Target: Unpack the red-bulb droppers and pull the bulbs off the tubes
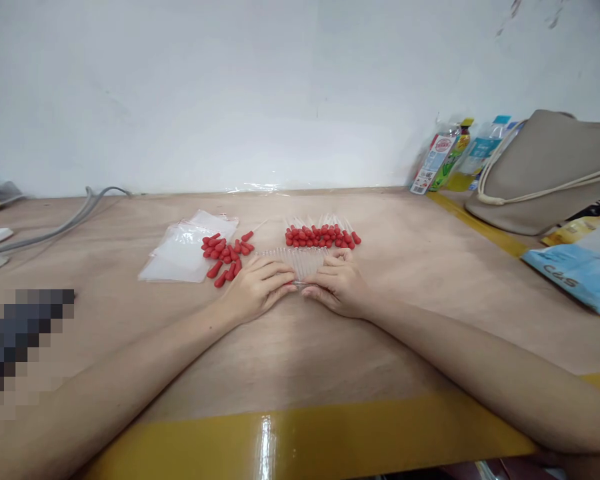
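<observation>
Holding a row of clear tubes (306,265) flat btwn L hand (260,285) and R hand (343,283), curling fingers of both around its ends. Seemingly squaring up the row at this step; next move prob. calling for light, even pressure from both sides, w/o letting any roll. Facing massed red-tipped pieces (323,236) w/ pale stems just beyond both hands, loose red bulbs (225,251) beside L hand, plastic bags (173,257) farther left. Working over a wooden table (280,360).

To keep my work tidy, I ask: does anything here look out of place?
Slightly: one red bulb at the far edge of the loose red pile carries a thin pale stem, while the bulbs around it show none.
</observation>
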Action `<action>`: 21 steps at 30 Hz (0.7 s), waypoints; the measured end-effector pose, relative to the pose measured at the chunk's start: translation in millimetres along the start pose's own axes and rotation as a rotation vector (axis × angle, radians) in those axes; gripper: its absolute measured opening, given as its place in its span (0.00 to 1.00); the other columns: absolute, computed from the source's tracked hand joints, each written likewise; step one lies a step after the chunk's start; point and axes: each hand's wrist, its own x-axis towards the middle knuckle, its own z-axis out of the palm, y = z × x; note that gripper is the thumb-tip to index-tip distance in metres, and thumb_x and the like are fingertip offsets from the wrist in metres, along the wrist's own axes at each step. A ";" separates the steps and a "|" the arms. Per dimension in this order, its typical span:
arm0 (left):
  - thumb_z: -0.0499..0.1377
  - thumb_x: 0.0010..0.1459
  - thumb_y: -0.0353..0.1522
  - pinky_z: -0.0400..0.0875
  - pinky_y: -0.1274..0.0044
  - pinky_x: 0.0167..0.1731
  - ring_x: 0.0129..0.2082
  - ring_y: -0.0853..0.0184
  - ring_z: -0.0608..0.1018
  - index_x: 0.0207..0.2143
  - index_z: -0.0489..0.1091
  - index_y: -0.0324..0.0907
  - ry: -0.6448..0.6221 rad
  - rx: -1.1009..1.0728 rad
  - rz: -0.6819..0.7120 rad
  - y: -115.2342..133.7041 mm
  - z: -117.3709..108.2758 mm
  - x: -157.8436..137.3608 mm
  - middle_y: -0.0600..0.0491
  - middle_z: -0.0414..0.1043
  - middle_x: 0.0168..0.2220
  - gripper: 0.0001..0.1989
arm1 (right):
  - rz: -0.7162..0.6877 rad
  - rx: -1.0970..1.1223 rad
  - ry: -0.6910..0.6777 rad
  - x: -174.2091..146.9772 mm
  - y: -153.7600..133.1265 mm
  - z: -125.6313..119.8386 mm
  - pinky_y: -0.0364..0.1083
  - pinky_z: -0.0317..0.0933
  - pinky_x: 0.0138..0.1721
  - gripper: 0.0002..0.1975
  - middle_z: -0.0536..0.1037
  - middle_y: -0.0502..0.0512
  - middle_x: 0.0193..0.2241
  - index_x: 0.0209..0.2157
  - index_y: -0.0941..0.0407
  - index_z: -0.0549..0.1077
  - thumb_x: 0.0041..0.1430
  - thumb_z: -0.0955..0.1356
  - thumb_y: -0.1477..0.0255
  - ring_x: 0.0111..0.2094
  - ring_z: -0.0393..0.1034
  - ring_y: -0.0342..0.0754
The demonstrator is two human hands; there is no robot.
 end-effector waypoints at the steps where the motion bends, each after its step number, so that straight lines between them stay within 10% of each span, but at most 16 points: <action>1: 0.56 0.56 0.31 0.65 0.72 0.38 0.40 0.65 0.72 0.37 0.69 0.42 -0.011 0.008 0.008 0.2 -0.7 0.0 0.51 0.73 0.37 0.06 | -0.001 0.006 -0.005 0.0 -0.8 -0.2 0.47 0.44 0.40 0.16 0.72 0.48 0.19 0.29 0.55 0.74 0.61 0.60 0.63 0.26 0.58 0.42; 21: 0.53 0.58 0.31 0.59 0.69 0.47 0.42 0.65 0.71 0.34 0.67 0.40 -0.137 0.069 0.106 5.0 -9.3 -1.1 0.53 0.73 0.35 0.05 | -0.228 -0.093 0.172 -6.7 -7.5 -16.4 0.46 0.47 0.36 0.07 0.68 0.46 0.16 0.32 0.56 0.73 0.58 0.64 0.71 0.23 0.54 0.40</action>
